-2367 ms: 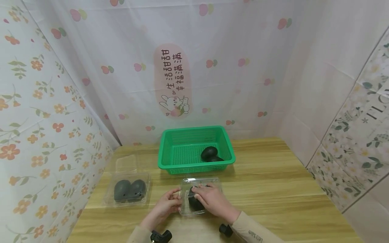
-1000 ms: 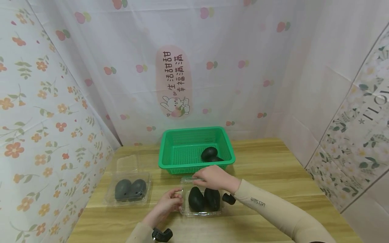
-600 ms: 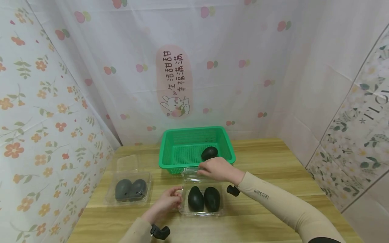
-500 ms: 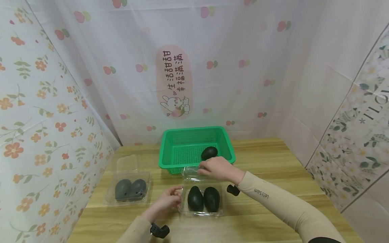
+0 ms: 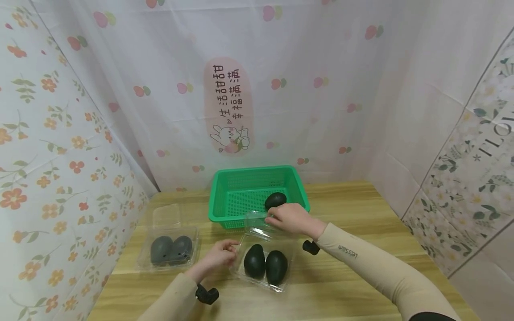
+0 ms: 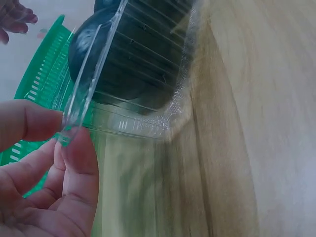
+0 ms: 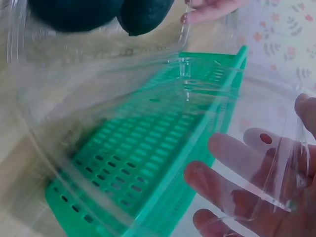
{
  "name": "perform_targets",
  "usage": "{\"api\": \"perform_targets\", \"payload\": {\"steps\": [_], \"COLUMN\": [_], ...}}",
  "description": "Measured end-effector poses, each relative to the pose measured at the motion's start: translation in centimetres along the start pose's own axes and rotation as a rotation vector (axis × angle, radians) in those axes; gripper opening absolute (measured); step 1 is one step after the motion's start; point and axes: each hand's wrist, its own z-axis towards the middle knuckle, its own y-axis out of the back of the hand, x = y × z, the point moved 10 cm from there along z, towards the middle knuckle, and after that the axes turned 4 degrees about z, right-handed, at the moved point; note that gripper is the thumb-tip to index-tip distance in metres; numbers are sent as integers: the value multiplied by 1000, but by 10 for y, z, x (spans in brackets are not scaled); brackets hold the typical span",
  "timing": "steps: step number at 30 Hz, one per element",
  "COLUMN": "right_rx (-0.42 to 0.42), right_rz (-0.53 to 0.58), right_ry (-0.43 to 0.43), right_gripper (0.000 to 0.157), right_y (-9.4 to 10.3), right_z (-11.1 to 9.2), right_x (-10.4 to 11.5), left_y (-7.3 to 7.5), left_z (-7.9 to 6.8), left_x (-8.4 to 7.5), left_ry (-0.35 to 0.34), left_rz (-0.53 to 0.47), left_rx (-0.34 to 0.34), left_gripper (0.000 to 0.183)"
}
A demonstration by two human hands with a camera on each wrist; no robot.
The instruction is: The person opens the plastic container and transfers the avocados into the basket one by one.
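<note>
A clear plastic clamshell box [image 5: 277, 287] stands on the table, slightly turned, with two dark avocados [image 5: 254, 262] lying side by side in it. At its left edge, my left hand [image 5: 221, 254] pinches the rim between thumb and fingers, plainly seen in the left wrist view, where the box wall [image 6: 168, 113] looks tilted. Beyond the box, the raised lid [image 5: 257, 221] leans up near the basket. My right hand [image 5: 293, 217] grips that lid's edge; in the right wrist view its fingers [image 7: 212, 182] show through the plastic, thumb on the other side.
A green basket [image 5: 218, 219] stands behind the box, with a dark avocado [image 5: 275, 200] visible at its right end. On the left sits another clear box [image 5: 142, 266] holding two avocados [image 5: 162, 250], with clear plastic [image 5: 167, 217] behind it.
My right hand has gone from an avocado to the lid and lifted it upward and back. The box has turned clockwise, and my left hand has shifted slightly up and left.
</note>
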Motion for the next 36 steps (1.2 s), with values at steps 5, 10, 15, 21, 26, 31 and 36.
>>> {"api": "perform_targets", "payload": {"steps": [5, 10, 15, 21, 26, 31, 36], "right_rx": [15, 4, 1, -21, -36, -47, -77], "right_rz": [-1, 19, 35, 60, 66, 42, 83], "right_ry": [-27, -55, -81, -110, -127, -159, -207], "right_gripper": [32, 33, 35, 36, 34, 27, 21], "right_y": [0, 2, 1, 0, -3, -8, -17], "right_z": [-4, -11, -20, -32, -43, -55, -65], "right_x": [-8, -14, -19, -24, -28, -34, -40], "left_y": [2, 5, 7, 8, 10, 13, 16], "left_z": [3, 6, 9, 13, 17, 19, 23], "left_x": [-3, -6, -11, -20, -28, -35, -37], "left_ry": [-7, -16, -36, -106, -143, -165, -174], "left_rz": [45, 92, 163, 221, 299, 429, 518], "left_rx": [4, 3, -5, -8, -30, -72, -95], "left_gripper": [45, 43, 38, 28, 25, 22, 22]}}
